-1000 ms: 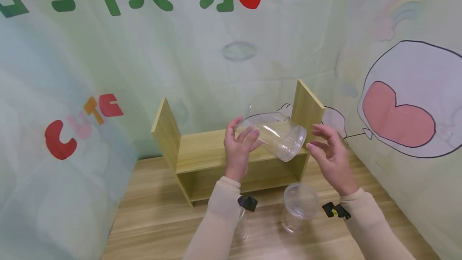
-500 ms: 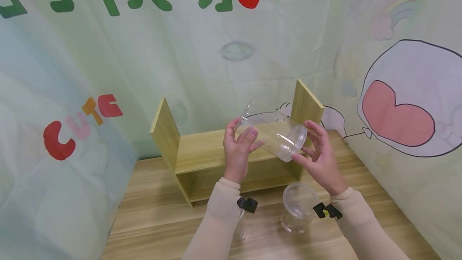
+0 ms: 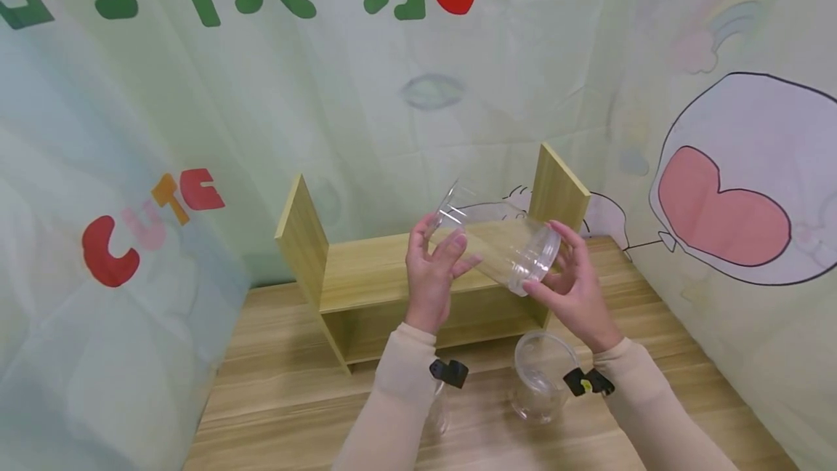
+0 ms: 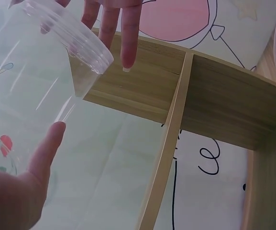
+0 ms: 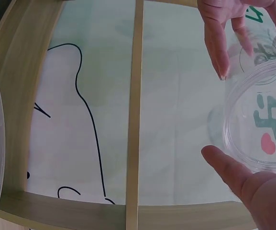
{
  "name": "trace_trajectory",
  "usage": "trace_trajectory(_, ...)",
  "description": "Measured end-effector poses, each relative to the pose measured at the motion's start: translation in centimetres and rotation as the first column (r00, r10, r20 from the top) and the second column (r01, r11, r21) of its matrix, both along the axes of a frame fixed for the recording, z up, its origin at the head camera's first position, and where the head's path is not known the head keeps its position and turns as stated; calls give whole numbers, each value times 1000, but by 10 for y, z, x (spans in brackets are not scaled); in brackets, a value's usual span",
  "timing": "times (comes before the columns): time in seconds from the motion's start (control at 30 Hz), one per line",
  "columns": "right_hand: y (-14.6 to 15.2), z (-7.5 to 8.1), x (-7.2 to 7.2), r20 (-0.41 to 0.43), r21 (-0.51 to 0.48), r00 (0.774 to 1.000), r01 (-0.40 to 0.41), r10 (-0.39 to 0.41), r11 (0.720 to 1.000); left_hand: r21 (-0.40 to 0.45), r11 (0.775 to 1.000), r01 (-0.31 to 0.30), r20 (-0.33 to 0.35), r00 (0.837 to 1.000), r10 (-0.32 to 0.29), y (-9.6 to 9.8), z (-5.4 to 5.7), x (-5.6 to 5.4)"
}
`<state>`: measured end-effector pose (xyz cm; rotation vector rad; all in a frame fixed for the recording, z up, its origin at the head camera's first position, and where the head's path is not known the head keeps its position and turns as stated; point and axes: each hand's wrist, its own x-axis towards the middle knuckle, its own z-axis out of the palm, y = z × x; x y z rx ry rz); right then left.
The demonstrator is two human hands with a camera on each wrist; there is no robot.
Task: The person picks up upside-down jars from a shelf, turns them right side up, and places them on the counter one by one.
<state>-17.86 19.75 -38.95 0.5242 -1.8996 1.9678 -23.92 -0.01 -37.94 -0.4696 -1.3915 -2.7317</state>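
Observation:
A large clear plastic jar (image 3: pixel 493 244) is held tilted above the wooden shelf, its ridged round end low and to the right. At its upper left end, my left hand (image 3: pixel 434 275) grips the jar's side between thumb and fingers. My right hand (image 3: pixel 577 293) spans the ridged end, thumb below and fingers above. In the left wrist view the left thumb (image 4: pixel 46 151) lies along the jar wall. The right wrist view looks into the circular end (image 5: pixel 233 120), with the right thumb (image 5: pixel 224 167) at its edge. Whether that end carries a lid, I cannot tell.
The small wooden shelf (image 3: pixel 366 267) with two upright sides stands on the wood-grain table (image 3: pixel 261 398) against a printed curtain (image 3: pixel 314 115). In front of it stands a clear lidded jar (image 3: pixel 538 395). Another clear container (image 3: pixel 438 416) is partly hidden by the left forearm.
My right hand has moved left from beside the jar and taken hold of its ridged end. The left hand keeps its grip; the jar has shifted slightly right.

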Motion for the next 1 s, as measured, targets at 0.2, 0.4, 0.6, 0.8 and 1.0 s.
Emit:
trace_trajectory(0.2, 2, 0, 0, -40, -28, 999, -13, 12, 1000, 4, 999, 32, -9, 999, -32, 0, -1, 0)
trace_trajectory(0.4, 1, 1, 1, -56, -53, 998, -12, 9, 998, 12, 999, 53, -13, 999, -53, 0, -2, 0)
trace_trajectory(0.6, 0, 2, 1, -84, -67, 996, -4, -1, 998, 11, 997, 73, -3, 997, -73, -3, -3, 2)
trace_trajectory(0.8, 1, 4, 3, -101, -62, 995, 7, -13, 998, -25, 996, 85, 12, 996, -84, -6, -3, 4)
trace_trajectory(1.0, 4, 6, 4, -81, -26, 996, 25, -27, 999, -42, 994, 97, -19, 995, -98, -9, -5, 4)
